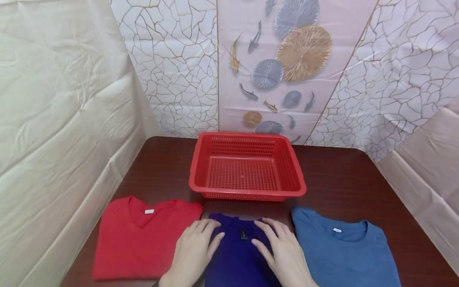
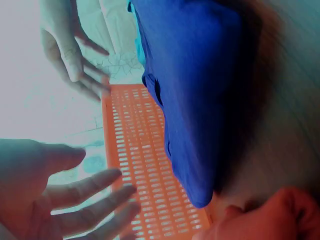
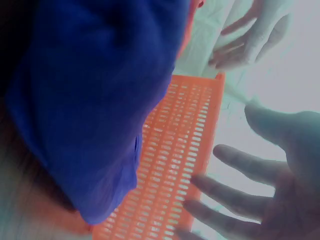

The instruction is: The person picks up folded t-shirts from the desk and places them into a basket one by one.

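Note:
A dark blue folded T-shirt [image 1: 236, 255] with a black neck label lies at the front middle of the table. My left hand [image 1: 193, 249] is over its left side, fingers spread and loosely bent. Over its right side is my right hand [image 1: 285, 251], posed much the same. Both wrist views show a gap between the fingers and the blue cloth [image 2: 195, 100], and neither hand holds anything. A red folded T-shirt [image 1: 140, 243] lies to the left of the hands, a lighter blue folded T-shirt [image 1: 351, 255] to the right.
Behind the shirts stands a red plastic basket [image 1: 247, 194] with slotted walls and nothing inside. The brown table [image 1: 333, 175] reaches back to a patterned curtain [image 1: 179, 79]. Pale cloth [image 1: 64, 139] hangs along the left side, and more cloth hangs on the right.

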`<action>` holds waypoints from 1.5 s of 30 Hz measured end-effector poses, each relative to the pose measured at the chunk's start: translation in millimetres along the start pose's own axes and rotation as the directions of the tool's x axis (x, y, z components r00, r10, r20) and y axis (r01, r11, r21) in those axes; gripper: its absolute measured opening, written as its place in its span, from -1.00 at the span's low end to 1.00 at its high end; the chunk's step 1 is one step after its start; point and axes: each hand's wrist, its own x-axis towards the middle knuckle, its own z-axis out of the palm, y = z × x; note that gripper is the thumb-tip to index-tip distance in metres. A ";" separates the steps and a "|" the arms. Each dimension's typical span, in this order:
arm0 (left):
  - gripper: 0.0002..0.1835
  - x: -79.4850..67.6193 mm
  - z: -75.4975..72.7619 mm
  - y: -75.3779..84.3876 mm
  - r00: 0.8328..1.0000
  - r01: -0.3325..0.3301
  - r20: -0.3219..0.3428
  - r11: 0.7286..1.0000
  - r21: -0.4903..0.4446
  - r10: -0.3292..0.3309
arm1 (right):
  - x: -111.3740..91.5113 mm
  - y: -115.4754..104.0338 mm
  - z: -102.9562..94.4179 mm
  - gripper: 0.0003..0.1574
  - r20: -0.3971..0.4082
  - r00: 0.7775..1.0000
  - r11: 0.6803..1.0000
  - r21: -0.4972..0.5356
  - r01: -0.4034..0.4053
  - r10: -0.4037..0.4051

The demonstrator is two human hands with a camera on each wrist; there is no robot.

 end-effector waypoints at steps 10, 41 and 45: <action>-0.59 -4.0 -0.9 -15.4 0.968 0.229 0.092 0.972 0.050 -0.233 | -11.7 21.5 -7.9 -0.57 0.205 0.898 0.921 -0.081 -0.382 0.390; -0.66 -3.5 21.6 -25.5 0.805 0.385 0.577 0.863 -0.326 -0.141 | -7.8 58.5 15.1 -0.25 0.777 0.619 0.489 0.500 -0.715 0.111; -0.66 -3.1 21.2 -29.9 0.753 0.486 0.651 0.751 -0.447 -0.100 | -10.3 60.0 19.1 -0.08 0.845 0.535 0.217 0.521 -0.825 0.005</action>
